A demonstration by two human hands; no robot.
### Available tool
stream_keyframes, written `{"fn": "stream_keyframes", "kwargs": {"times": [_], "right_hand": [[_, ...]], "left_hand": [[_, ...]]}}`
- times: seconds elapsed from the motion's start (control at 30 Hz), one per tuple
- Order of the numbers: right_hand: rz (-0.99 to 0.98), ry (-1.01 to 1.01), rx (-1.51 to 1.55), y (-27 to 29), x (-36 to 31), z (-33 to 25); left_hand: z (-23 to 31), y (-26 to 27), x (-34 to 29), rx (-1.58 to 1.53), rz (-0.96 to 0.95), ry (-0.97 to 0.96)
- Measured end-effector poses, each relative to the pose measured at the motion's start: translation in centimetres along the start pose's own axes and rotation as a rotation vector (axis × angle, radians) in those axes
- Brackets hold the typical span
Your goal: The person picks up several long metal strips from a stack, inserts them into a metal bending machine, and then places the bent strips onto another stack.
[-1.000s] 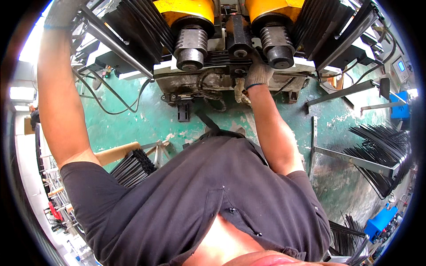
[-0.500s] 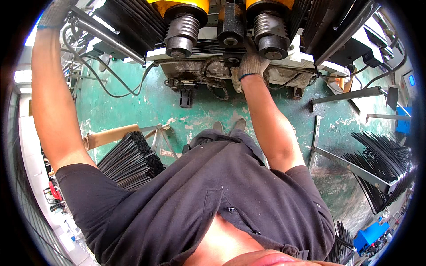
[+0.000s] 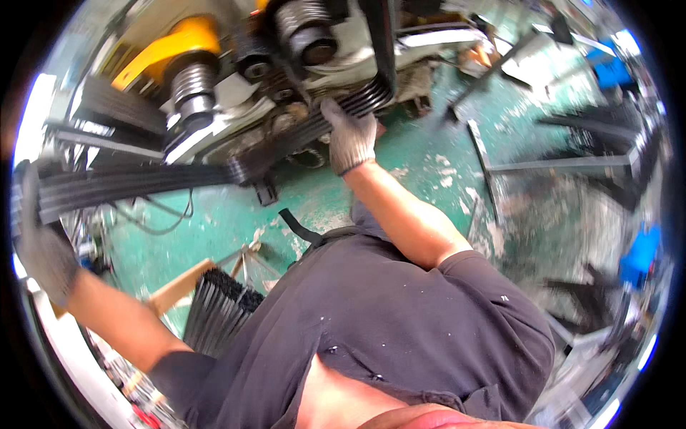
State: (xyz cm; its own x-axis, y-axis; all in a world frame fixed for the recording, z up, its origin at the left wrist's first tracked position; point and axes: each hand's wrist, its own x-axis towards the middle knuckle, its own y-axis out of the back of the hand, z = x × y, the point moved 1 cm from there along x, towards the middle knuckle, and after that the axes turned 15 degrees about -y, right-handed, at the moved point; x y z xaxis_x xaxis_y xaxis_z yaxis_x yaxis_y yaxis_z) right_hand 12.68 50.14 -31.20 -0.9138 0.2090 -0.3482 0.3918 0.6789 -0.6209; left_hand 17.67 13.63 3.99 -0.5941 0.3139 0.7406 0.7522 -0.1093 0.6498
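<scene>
A bundle of black bent metal rods (image 3: 143, 182) stretches across the front of the machine, with one bend near the middle and another at the right, where it turns upward. My right hand (image 3: 353, 139), in a grey knitted glove, is closed around the bundle just left of the right bend. At the far left my left hand (image 3: 46, 257), gloved too and blurred, holds the bundle's other end. Above my right hand sits the machine, with a threaded metal cylinder (image 3: 306, 32) and a second cylinder under a yellow part (image 3: 189, 36).
Under my left arm stands a stack of black rods (image 3: 221, 307) beside a brown board (image 3: 179, 286). More black rods rest on a metal stand (image 3: 564, 164) at the right. A blue container (image 3: 639, 256) is at the right edge. The green floor (image 3: 421, 164) has worn patches.
The rod bundle has come out of the machine, toward me and to the left, in both hands. My left hand moved down from the top left. My view has turned.
</scene>
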Motion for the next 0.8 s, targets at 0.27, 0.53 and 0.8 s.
{"fn": "stream_keyframes", "kwargs": {"times": [0.27,0.53,0.8], "right_hand": [[0.673,0.186,-0.142,25.6,-17.9,-8.6],[1.387,0.703,-0.361,39.6,-45.4,-23.0],[1.972,0.384,-0.794,57.7,-63.6,-34.5]], "left_hand": [[20.4,-8.4,-14.6,-1.412,-0.049,0.580],[43.3,-9.7,-28.2,-2.319,-0.731,1.001],[61.0,-10.3,-35.2,-2.383,-1.498,1.338]]}}
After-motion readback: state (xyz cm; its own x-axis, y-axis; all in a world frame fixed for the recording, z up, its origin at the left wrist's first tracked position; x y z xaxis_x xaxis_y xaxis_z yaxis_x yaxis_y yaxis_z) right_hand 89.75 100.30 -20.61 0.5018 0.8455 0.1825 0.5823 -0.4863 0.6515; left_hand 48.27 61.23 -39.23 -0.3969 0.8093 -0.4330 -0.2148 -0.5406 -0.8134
